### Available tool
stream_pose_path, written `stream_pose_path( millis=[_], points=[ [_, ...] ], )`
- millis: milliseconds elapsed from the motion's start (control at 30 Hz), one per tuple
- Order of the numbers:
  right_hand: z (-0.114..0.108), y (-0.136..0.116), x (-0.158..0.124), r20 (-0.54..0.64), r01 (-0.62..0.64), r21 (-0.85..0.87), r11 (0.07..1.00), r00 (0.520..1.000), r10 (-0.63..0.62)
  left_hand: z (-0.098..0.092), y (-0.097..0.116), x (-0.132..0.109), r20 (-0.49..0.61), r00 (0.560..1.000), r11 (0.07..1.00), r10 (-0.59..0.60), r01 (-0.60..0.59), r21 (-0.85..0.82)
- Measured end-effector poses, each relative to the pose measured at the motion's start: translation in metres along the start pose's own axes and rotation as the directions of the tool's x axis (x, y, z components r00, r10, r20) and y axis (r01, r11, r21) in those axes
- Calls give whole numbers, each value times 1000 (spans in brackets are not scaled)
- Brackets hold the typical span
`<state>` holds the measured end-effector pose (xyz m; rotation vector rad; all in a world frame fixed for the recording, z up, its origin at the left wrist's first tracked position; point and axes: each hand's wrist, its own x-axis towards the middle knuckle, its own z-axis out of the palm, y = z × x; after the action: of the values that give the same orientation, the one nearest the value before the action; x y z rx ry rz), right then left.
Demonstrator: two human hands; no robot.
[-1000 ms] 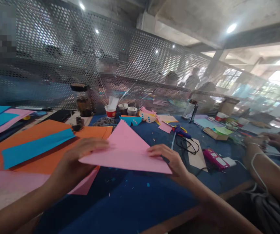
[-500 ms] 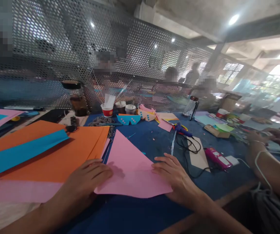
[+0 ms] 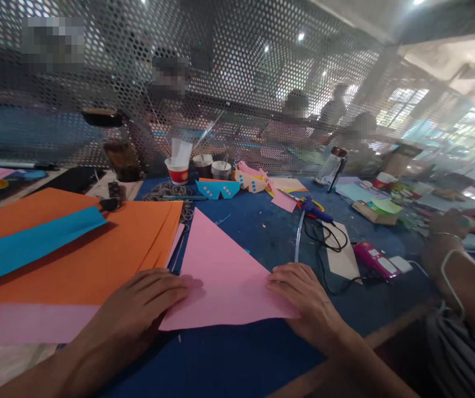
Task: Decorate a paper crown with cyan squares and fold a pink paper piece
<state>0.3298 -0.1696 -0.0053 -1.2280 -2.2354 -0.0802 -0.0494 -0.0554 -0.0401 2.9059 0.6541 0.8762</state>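
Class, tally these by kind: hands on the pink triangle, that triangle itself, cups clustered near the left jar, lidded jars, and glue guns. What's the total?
Left hand and right hand: 2
Pink triangle: 1
Cups: 3
Jars: 2
Glue gun: 1
Total: 9

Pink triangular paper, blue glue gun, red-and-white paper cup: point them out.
Pink triangular paper (image 3: 223,287), head view: middle of its upper face.
Blue glue gun (image 3: 316,210), head view: its body.
Red-and-white paper cup (image 3: 178,174), head view: its front wall.

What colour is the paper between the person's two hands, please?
The paper is plain pink; it shows best in the head view.
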Motion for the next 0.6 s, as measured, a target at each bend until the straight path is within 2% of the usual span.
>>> stream_pose_path(
  millis=[200, 600],
  points=[
    [2, 5, -7, 35, -30, 3, 1000, 999, 30, -10, 10, 10, -13, 998, 998, -62, 62, -23],
    [-5, 2, -4, 54, -76, 16, 997, 996, 75, -11, 10, 7, -24, 997, 995, -80, 81, 60]
  ],
)
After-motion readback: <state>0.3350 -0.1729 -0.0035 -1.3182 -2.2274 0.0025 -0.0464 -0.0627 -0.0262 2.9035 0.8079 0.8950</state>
